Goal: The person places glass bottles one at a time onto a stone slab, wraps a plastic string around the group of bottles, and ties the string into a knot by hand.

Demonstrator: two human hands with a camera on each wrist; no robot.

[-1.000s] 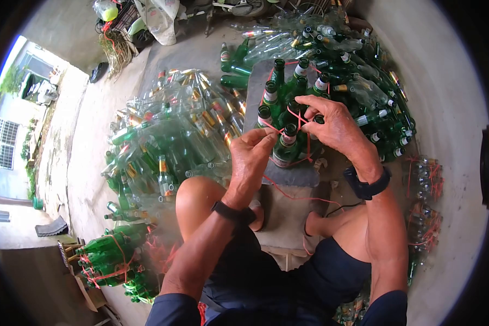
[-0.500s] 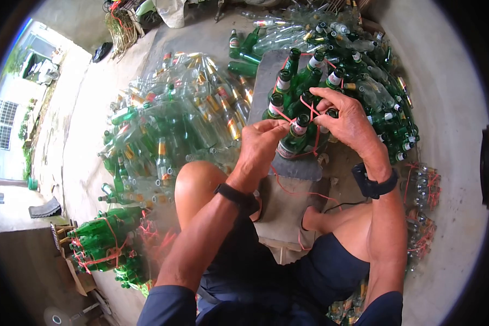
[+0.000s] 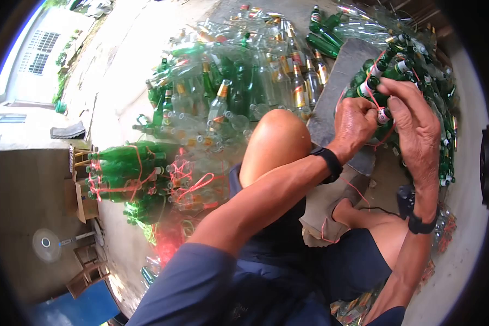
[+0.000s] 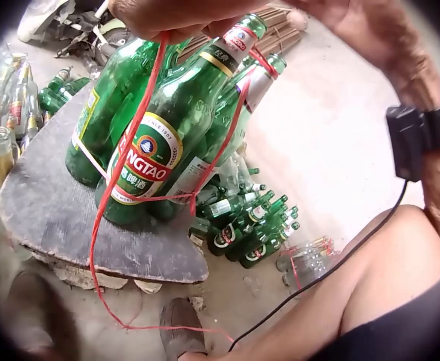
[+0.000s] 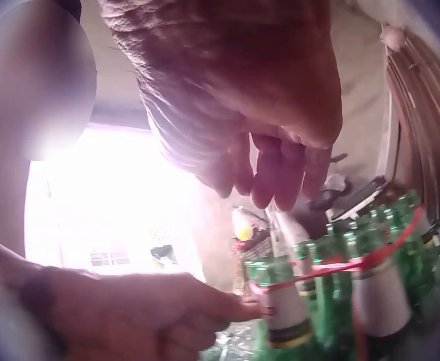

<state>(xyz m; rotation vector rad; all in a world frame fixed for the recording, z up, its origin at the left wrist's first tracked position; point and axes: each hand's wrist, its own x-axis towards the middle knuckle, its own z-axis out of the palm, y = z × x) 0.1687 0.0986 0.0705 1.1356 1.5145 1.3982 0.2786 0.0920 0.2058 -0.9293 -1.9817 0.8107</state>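
Green beer bottles (image 4: 141,169) stand bunched upright on a dark grey slab (image 4: 47,218), with red string (image 4: 108,214) round their bodies and necks. At the front bottle's neck my left hand (image 3: 355,124) pinches the string between thumb and finger; a long tail drops from there past the slab to the floor. My right hand (image 3: 415,122) hovers over the near bottle tops, its fingers fairly straight and apart from the thumb. In the right wrist view its fingers (image 5: 280,177) hang above the necks, and no string shows in them.
Loose clear and green bottles (image 3: 239,81) are heaped left of the slab, and more (image 3: 445,108) lie beyond it by the wall. String-tied green bundles (image 3: 125,174) rest at the left, near a fan (image 3: 46,243). My bent knee (image 3: 280,133) is close beside the slab.
The head view has swung left, so the bottles sit farther right. My right hand has let go of the crossed string loop and lifted off; my left still pinches string by the front neck.
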